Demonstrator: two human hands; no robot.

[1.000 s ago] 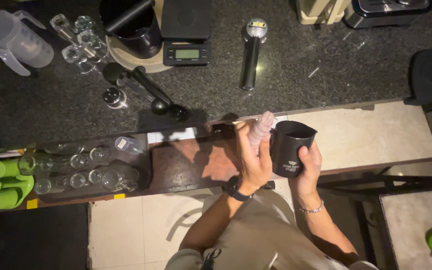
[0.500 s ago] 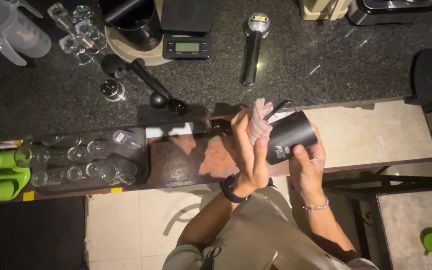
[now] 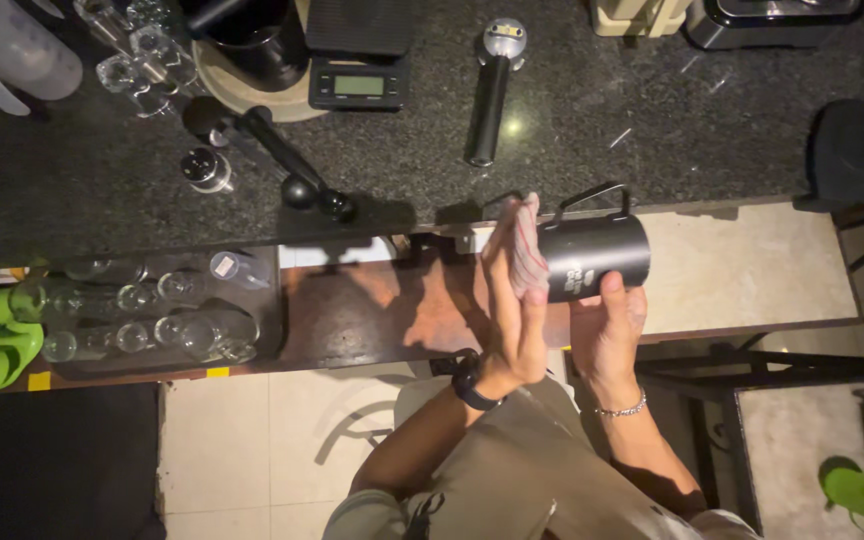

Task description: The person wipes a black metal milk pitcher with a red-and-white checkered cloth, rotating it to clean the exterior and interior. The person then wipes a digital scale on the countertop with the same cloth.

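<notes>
The black pitcher has its open mouth hidden by the cloth; the measuring jug is cut off at the top edge.

Scene dim overall, warm-toned. Light falls from above: 1 bright glare spot on the speckled dark tabletop beside the metal handle. Hard shadows of arms cast onto the floor tiles. Corners fall to near black. Glassware at left slightly soft. Focus otherwise acceptable.
</notes>
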